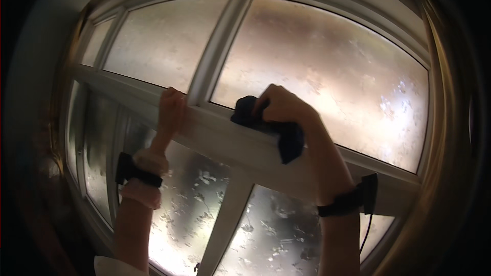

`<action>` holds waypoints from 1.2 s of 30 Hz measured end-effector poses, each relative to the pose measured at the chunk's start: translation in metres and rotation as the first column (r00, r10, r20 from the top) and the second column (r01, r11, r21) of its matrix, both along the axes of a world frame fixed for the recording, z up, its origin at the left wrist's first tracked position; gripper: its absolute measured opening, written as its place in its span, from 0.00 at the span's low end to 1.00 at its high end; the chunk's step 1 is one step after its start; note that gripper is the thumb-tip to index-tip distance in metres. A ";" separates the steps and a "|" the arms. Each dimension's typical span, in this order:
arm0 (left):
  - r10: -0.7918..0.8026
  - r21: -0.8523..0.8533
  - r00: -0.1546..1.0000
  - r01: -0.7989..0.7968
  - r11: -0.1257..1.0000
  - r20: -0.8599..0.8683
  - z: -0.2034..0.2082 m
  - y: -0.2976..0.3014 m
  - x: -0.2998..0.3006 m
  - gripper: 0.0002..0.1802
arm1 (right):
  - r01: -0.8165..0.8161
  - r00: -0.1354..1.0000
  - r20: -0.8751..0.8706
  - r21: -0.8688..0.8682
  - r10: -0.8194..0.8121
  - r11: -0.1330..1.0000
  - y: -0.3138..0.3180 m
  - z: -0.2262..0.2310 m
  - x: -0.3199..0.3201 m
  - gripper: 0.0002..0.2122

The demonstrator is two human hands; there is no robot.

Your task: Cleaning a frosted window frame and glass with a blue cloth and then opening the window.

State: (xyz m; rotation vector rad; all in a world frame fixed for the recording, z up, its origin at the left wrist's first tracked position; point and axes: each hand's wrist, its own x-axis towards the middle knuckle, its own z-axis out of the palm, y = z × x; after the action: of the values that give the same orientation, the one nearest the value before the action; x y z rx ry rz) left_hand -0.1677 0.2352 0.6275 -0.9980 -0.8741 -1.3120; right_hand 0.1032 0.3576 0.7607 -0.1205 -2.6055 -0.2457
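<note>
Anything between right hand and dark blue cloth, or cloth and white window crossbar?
Nothing visible: the right hand holds the dark blue cloth directly, and the cloth appears to lie against the white window crossbar. The left hand is off to the left, not between.

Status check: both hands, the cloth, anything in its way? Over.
Right hand holding dark cloth, bunched at white crossbar. Left hand curled at same crossbar, grip unclear. Upright bar between hands; nothing else visibly blocking cloth.

Left hand (172, 107) raised, curled fistlike; right hand (284, 105) about level, bent leftward, gripping
</note>
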 end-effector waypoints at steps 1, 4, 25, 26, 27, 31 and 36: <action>0.009 0.009 1.000 -0.009 1.000 0.009 -0.004 0.001 -0.008 0.10 | -0.030 0.999 -0.014 -0.035 0.030 0.999 0.015 -0.002 0.017 0.17; 0.038 -0.016 0.999 -0.038 0.999 0.006 -0.009 -0.002 -0.022 0.10 | 0.028 0.997 -0.068 -0.072 -0.033 0.997 0.050 -0.010 0.090 0.15; 0.048 -0.064 0.987 -0.039 0.997 0.151 -0.006 0.015 -0.027 0.10 | 0.771 0.503 -0.484 -0.123 -0.716 0.625 0.120 -0.074 0.395 0.22; 0.060 -0.068 0.986 -0.051 0.996 0.153 -0.009 0.012 -0.037 0.10 | 0.769 0.515 -0.454 -0.131 -0.727 0.626 0.104 -0.071 0.364 0.21; 0.146 -0.097 0.978 -0.133 0.986 0.147 -0.014 0.004 -0.056 0.10 | 0.757 0.537 -0.425 -0.138 -0.729 0.638 0.083 -0.066 0.326 0.20; 0.458 0.130 0.886 -0.446 0.886 -0.080 -0.021 0.016 -0.094 0.10 | 0.599 0.755 -0.294 -0.051 -0.586 0.799 0.049 -0.048 0.229 0.20; 0.229 0.014 0.973 -0.229 0.973 -0.005 -0.016 0.008 -0.067 0.10 | 0.409 0.894 -0.175 -0.059 -0.413 0.911 -0.020 -0.045 0.107 0.20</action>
State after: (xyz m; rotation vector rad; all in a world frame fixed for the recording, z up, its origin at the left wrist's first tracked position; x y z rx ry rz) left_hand -0.2348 0.2430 0.6110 -0.8628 -0.9446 -1.1168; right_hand 0.2106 0.3377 0.7152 -0.6760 -2.3723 -0.3386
